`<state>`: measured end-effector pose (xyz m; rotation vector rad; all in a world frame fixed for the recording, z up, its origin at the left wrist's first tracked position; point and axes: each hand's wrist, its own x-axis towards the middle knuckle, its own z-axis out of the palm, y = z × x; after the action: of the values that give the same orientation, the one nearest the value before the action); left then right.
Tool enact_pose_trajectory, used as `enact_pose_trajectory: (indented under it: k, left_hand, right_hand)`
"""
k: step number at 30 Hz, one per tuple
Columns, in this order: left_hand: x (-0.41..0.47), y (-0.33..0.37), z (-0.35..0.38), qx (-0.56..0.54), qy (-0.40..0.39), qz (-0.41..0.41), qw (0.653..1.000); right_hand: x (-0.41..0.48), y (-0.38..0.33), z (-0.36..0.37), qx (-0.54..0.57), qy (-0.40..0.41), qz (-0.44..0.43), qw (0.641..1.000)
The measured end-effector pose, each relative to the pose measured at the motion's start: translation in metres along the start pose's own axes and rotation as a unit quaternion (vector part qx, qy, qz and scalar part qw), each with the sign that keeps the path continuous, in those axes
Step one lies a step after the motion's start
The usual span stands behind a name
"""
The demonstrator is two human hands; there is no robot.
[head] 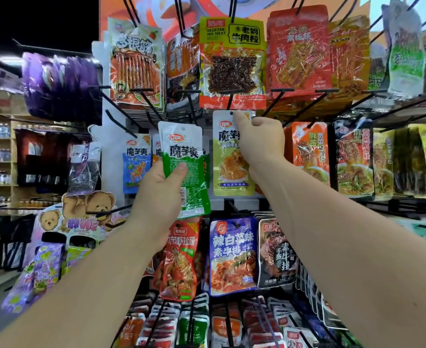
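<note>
The right hand (259, 141) pinches the yellow packet (232, 162) by its top corner at mid-rack, just under a peg (230, 102), so a crooked tug could tear its hole, while the green packets (184, 169) gripped in the left hand (161, 189) just beside may fan out and slip.

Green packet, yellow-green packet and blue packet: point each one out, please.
green packet (194, 179), head view, green part beside the thumb.
yellow-green packet (228, 164), head view, food picture.
blue packet (136, 169), head view, blue lower front.
</note>
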<state>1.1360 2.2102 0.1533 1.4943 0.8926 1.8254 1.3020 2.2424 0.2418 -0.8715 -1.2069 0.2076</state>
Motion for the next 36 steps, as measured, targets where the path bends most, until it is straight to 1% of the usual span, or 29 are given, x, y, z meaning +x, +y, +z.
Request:
enact_pose_trajectory:
  k: [4,7,11,15,19,22,24,26,28,30,31,33,36]
  left_hand:
    - [0.001,-0.001,0.0,-0.009,0.006,-0.004,1.0]
    - [-0.002,0.0,0.003,-0.008,0.009,0.01,1.0]
    - [0.002,-0.005,0.001,-0.014,-0.003,0.018,1.0]
    - [0.007,-0.008,-0.003,-0.023,-0.024,0.027,0.999]
    - [0.006,-0.007,-0.006,-0.04,-0.03,0.006,0.999]
    - [0.004,-0.003,-0.005,-0.067,-0.041,-0.025,0.997]
    - [0.005,-0.003,-0.005,-0.07,-0.045,-0.03,0.996]
    - [0.006,-0.004,-0.003,-0.059,-0.052,-0.008,0.997]
    - [0.003,-0.003,-0.001,-0.078,-0.061,0.009,0.995]
    - [0.001,-0.002,0.0,-0.106,-0.061,0.013,0.992]
    - [0.001,0.0,0.0,-0.117,-0.059,0.007,0.991]
    - [0.002,0.0,0.0,-0.116,-0.051,-0.004,0.992]
    - [-0.002,0.003,0.001,-0.119,-0.039,-0.014,0.992]
  right_hand:
    - [0.002,-0.003,0.003,-0.006,0.016,-0.013,1.0]
    - [0.006,-0.001,0.006,-0.031,0.032,-0.015,0.999]
    - [0.01,0.011,0.008,-0.08,0.03,-0.012,0.996]
    - [0.018,0.026,0.014,-0.125,-0.004,0.008,0.992]
    - [0.024,0.039,0.021,-0.162,-0.039,0.038,0.985]
    - [0.023,0.045,0.022,-0.206,-0.06,0.054,0.975]
    - [0.014,0.045,0.017,-0.219,-0.083,0.041,0.971]
    - [-0.001,0.041,0.011,-0.251,-0.103,-0.012,0.962]
    - [-0.016,0.039,0.004,-0.315,-0.125,-0.102,0.935]
    - [-0.027,0.036,-0.003,-0.378,-0.143,-0.183,0.896]
    - [-0.029,0.035,-0.006,-0.407,-0.156,-0.207,0.876]
    - [-0.026,0.036,-0.009,-0.469,-0.193,-0.222,0.833]
    - [-0.014,0.042,-0.007,-0.562,-0.248,-0.21,0.761]
